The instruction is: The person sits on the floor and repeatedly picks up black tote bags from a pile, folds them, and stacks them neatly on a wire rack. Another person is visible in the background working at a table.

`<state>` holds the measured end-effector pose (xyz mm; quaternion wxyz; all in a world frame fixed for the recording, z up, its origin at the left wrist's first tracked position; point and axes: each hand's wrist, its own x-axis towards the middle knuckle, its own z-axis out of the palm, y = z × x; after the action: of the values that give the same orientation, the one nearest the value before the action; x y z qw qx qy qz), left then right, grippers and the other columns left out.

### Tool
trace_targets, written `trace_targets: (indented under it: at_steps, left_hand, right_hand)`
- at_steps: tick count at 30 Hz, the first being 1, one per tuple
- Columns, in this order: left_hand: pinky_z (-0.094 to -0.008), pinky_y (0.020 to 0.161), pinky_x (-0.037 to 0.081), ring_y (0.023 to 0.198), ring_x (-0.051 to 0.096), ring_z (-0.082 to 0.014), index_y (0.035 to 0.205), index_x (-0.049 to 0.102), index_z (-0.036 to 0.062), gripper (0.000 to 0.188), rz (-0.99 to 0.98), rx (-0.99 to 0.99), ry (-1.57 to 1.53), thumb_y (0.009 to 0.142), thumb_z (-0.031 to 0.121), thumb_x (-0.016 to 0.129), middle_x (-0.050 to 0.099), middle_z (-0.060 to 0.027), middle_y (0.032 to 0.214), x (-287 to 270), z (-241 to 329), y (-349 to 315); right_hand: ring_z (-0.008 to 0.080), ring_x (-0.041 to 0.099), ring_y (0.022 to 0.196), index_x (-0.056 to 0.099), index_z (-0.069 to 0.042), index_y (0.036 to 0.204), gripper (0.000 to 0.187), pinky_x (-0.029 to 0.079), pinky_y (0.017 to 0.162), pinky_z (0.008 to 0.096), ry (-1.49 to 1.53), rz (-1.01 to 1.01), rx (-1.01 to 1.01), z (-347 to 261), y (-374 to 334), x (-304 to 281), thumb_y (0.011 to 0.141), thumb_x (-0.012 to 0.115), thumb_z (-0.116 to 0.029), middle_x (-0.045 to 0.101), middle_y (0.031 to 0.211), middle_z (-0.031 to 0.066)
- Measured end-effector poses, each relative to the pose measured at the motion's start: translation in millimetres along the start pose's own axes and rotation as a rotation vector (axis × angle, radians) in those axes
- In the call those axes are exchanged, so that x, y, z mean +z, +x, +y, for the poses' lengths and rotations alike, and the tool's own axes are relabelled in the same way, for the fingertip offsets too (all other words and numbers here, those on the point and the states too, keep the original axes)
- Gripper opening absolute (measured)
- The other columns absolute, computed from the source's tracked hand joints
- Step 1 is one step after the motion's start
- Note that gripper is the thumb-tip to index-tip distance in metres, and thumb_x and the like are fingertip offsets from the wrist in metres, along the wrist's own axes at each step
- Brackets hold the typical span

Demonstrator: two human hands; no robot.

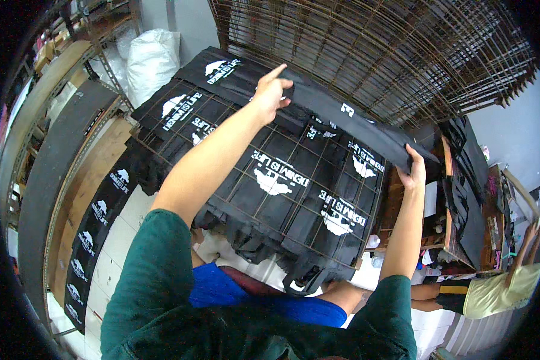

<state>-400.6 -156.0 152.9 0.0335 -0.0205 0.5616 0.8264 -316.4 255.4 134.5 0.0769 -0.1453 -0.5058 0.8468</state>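
Spanning the far side of the grid (pixel 282 234), the black, white-marked sheet (pixel 366 125) slants; your right hand (pixel 414 170) pinches its end, your left hand (pixel 272 96) points, grip unclear.

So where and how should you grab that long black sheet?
Probably near both ends of the black sheet, from the near side, left hand at one, right hand at the other: it's long and looks thin, so unheld ends could droop.

White sack (pixel 153 65), wooden shelf (pixel 93 180), co-worker (pixel 503 293)
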Motion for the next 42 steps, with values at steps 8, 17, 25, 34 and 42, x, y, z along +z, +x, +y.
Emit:
trace_targets:
  at_steps: [8, 17, 25, 34, 42]
  left_hand:
    - [-0.0330, 0.071, 0.051, 0.089, 0.063, -0.0220, 0.127, 0.045, -0.0005, 0.054, 0.124, 0.027, 0.620, 0.076, 0.007, 0.062, 0.056, -0.0192, 0.117, -50.5, -171.0, 99.0]
    - [-0.0407, 0.089, 0.045, 0.097, 0.059, -0.0360, 0.114, 0.056, 0.0033, 0.047, 0.173, 0.177, 1.120, 0.070, 0.015, 0.068, 0.062, -0.0219, 0.100, -46.6, -200.9, 136.3]
    - [-0.0391, 0.086, 0.047, 0.095, 0.060, -0.0327, 0.104, 0.063, 0.0051, 0.039, 0.199, 0.176, 1.227, 0.069, 0.019, 0.071, 0.063, -0.0203, 0.101, -61.4, -211.0, 142.5]
    - [-0.0389, 0.083, 0.048, 0.092, 0.061, -0.0320, 0.102, 0.065, 0.0049, 0.037, 0.180, 0.215, 1.224, 0.069, 0.020, 0.072, 0.063, -0.0193, 0.096, -65.2, -208.7, 137.9]
    - [-0.0404, 0.088, 0.043, 0.103, 0.052, -0.0300, 0.113, 0.057, 0.0066, 0.048, 0.194, 0.470, 1.354, 0.071, 0.024, 0.070, 0.052, -0.0148, 0.107, -58.7, -183.7, 91.1]
  right_hand:
    - [0.0148, 0.050, 0.081, 0.052, -0.029, 0.121, 0.040, 0.043, 0.070, 0.0317, -0.041, 0.262, 0.226, 107.8, 121.6, -76.0, 0.083, 0.062, -0.035, 0.054, 0.102, 0.0005]
    - [0.0165, 0.049, 0.091, 0.058, -0.011, 0.110, 0.021, 0.053, 0.078, 0.0320, -0.016, 0.411, 0.153, 154.7, 179.5, -97.4, 0.090, 0.055, -0.017, 0.052, 0.110, -0.0035]
    - [0.0235, 0.052, 0.075, 0.047, 0.003, 0.094, 0.012, 0.056, 0.078, 0.0383, 0.110, 0.416, 0.109, 169.4, 185.8, -101.8, 0.089, 0.051, -0.007, 0.046, 0.086, 0.0145]
    - [0.0235, 0.053, 0.065, 0.043, 0.009, 0.091, 0.018, 0.058, 0.076, 0.0445, 0.125, 0.667, 0.055, 176.3, 192.8, -120.0, 0.076, 0.052, 0.013, 0.047, 0.084, 0.0171]
    - [0.0238, 0.050, 0.101, 0.027, -0.007, 0.132, 0.065, 0.052, 0.075, 0.0350, -0.086, 0.793, -0.199, 155.0, 101.3, -89.1, 0.077, 0.061, -0.002, 0.048, 0.112, 0.0171]
